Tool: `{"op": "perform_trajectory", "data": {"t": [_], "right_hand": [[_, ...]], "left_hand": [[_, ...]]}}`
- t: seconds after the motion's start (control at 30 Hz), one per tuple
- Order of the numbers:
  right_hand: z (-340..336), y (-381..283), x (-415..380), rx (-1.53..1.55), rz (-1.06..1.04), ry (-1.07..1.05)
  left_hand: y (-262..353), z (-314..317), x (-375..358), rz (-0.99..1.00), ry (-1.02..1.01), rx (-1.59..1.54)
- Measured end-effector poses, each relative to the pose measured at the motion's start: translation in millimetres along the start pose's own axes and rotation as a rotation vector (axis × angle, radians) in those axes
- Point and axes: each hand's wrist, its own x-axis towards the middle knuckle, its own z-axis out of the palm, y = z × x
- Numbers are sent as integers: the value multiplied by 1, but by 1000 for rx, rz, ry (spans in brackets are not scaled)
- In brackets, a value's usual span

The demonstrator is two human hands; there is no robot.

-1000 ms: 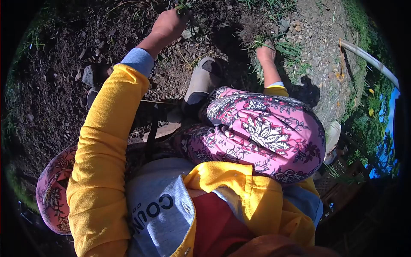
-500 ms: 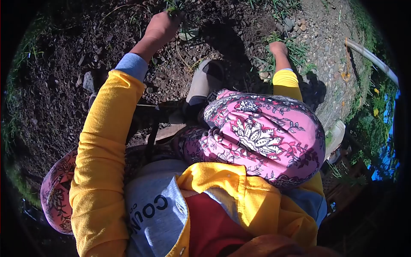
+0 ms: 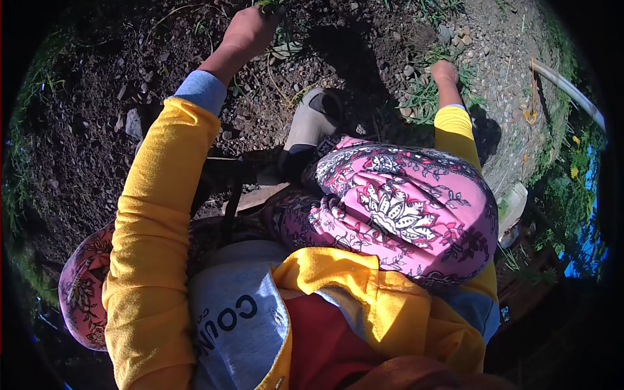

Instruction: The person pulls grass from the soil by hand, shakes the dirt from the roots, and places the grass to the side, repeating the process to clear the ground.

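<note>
My left hand (image 3: 251,30) is at the top edge of the head view, over dark soil. Its fingers are closed around a small tuft of green weeds (image 3: 270,6), partly cut off by the frame. Further right, my right hand (image 3: 444,73) is held low over the ground, back of the hand up and fingers curled under. Whatever it grips is hidden beneath it. Green grass (image 3: 419,103) lies on the soil just left of that hand and wrist.
Dark, stony soil (image 3: 84,149) covers the left side, with a grey stone (image 3: 134,123) in it. My shoe (image 3: 314,120) stands between the hands. A gravel strip (image 3: 504,78), a pale curved pipe (image 3: 572,91) and green plants (image 3: 575,162) are on the right.
My right hand has moved a little to the right, baring more of the grass beside it. The left hand has shifted slightly up, with the green tuft still at its fingers.
</note>
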Motion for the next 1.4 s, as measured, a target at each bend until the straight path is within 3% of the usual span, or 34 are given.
{"op": "perform_trajectory", "data": {"t": [0.4,0.5,0.53,0.57,0.6,0.63,0.67,0.7,0.73,0.77,0.83,0.87,0.9,0.93,0.97,1.0,1.13,1.33,1.4], "right_hand": [[62,21,40,328,-21,-34],[46,12,8,664,109,-11],[38,10,-1,924,141,-40],[28,3,-13,1064,64,100],[16,0,-14,1143,11,164],[4,-3,-15,1261,-102,367],[-10,7,-3,1507,84,124],[-39,5,-17,1613,121,118],[-68,2,-31,1719,159,117],[-85,-2,-46,1857,110,170],[-46,4,6,1136,122,298],[-53,-11,-16,603,-76,67],[-48,-20,-13,82,-260,-29],[-25,-26,-4,75,-156,46],[3,-19,23,77,-247,103],[-12,-23,7,146,-216,90],[-12,-14,-5,233,-151,52],[13,2,-57,1,-25,-220],[50,15,-46,2,-31,-197]], "left_hand": [[-17,11,1,52,96,54],[-16,4,-3,-31,71,43],[-16,2,-3,-58,54,46],[-15,0,-2,-87,31,45],[13,-17,-16,-37,132,-144],[20,-22,-16,-66,105,-160],[26,-25,-16,-94,76,-175],[29,-24,-17,-122,43,-192],[17,-12,-13,2,157,-163],[22,-11,-12,-43,107,-179],[33,-17,-12,-134,11,-206],[38,-22,-12,-97,-41,-179],[31,-15,-9,-54,-18,-129],[16,-1,-3,-17,7,-82],[5,7,-1,11,33,-37],[3,4,-1,1,-20,2],[-10,6,-8,42,80,-18],[-8,4,-6,-37,18,22],[-8,7,-6,-22,6,15]]}}
